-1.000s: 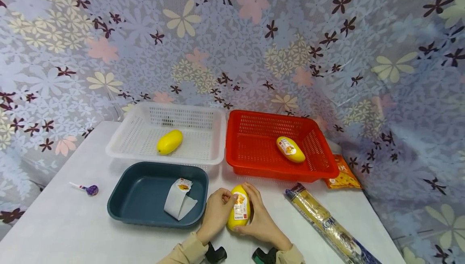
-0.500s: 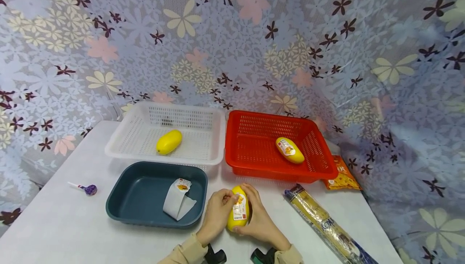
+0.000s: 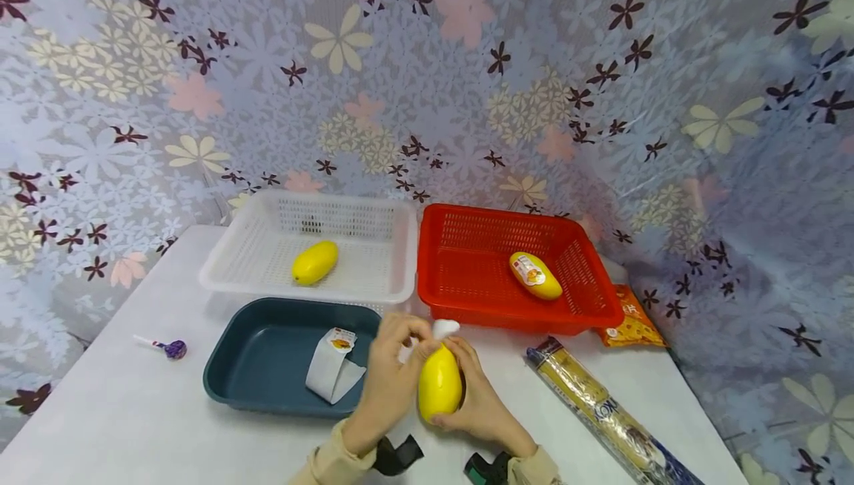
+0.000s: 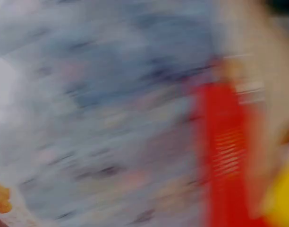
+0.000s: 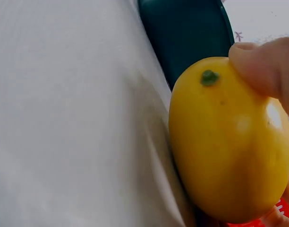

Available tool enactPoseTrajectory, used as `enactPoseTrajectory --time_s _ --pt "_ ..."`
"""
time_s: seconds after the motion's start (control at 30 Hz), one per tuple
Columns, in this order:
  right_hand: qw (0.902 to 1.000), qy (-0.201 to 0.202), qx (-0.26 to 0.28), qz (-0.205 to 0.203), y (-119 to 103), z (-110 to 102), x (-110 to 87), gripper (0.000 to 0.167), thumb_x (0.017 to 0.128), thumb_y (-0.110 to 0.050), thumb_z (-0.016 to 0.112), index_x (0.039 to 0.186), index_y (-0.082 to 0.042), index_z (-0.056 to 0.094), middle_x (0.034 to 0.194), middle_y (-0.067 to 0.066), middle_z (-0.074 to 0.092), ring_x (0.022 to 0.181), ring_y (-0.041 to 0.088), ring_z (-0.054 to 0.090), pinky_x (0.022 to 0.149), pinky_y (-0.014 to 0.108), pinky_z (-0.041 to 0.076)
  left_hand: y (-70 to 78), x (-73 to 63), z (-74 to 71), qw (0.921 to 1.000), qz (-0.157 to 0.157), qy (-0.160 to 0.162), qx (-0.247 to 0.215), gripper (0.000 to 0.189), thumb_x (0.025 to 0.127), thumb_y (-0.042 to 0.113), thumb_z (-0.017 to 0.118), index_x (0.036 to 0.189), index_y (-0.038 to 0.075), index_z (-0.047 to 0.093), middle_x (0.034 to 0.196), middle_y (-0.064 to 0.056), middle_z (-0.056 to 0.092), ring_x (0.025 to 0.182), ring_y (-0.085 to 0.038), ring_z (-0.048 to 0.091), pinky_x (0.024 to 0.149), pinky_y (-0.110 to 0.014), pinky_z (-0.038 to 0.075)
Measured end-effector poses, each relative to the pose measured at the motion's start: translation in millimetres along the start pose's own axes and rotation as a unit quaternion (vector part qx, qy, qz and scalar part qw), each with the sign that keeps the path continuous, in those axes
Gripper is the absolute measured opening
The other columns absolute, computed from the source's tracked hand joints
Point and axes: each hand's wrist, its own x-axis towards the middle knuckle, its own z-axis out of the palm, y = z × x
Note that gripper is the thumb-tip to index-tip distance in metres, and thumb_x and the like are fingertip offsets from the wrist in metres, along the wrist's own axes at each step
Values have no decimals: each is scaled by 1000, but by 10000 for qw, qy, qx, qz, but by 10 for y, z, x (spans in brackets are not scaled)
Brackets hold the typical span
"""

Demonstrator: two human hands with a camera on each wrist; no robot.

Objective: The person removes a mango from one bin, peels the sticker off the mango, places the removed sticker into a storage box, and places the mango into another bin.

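Observation:
My right hand (image 3: 482,402) grips a yellow mango (image 3: 439,388) on the table, thumb near its lower end and fingers round its far side. In the right wrist view a small green stem end shows on the mango (image 5: 229,142). Just above its top, the left hand (image 3: 392,366) pinches a white label (image 3: 445,328), whose pale back faces the head camera. At the lower left of the blurred left wrist view, the label's printed fruit picture (image 4: 1,197) shows.
A dark teal tray (image 3: 220,388) holds a strip of label paper (image 3: 327,366). Behind stand a white basket (image 3: 373,277) and a red basket (image 3: 467,299), one mango in each. A lollipop (image 3: 175,349) lies left; a noodle packet (image 3: 600,411) and orange snack bag (image 3: 630,318) lie right.
The label has come off the mango's top face and is lifted in the left hand, which moved up and away. The right hand keeps its grip on the mango.

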Motion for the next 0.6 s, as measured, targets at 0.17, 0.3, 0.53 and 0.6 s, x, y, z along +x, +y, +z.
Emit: enactPoseTrajectory --time_s 0.17,0.3,0.53,0.6 --pt "9989 -141 226 395 -40 -25 6 115 56 -25 90 151 -13 27 157 14 20 143 33 28 114 60 25 263 236 -558 9960 -62 860 -228 24 92 22 62 82 1 55 82 6 50 79 -5 45 68 -17 37" --pt "9978 -284 293 514 -55 -24 0 114 58 -24 90 151 -10 25 159 15 16 144 34 25 115 61 22 269 300 -831 9848 -1210 1183 -397 12 92 9 62 84 1 57 82 16 56 77 0 52 69 -12 42" --pt "9975 -384 266 529 -72 -12 23 114 60 -29 89 152 -11 24 159 15 16 141 35 29 113 61 26 173 305 -1137 9691 -2053 1330 -300 10 96 14 58 91 6 56 89 10 58 88 -6 53 78 -14 44" --pt "9977 -361 257 519 -68 -15 30 114 60 -28 88 152 -12 24 159 14 16 140 34 30 112 61 27 90 295 -1218 9657 -2252 1260 -290 10 98 16 56 92 8 55 88 10 58 89 -6 51 79 -15 42"
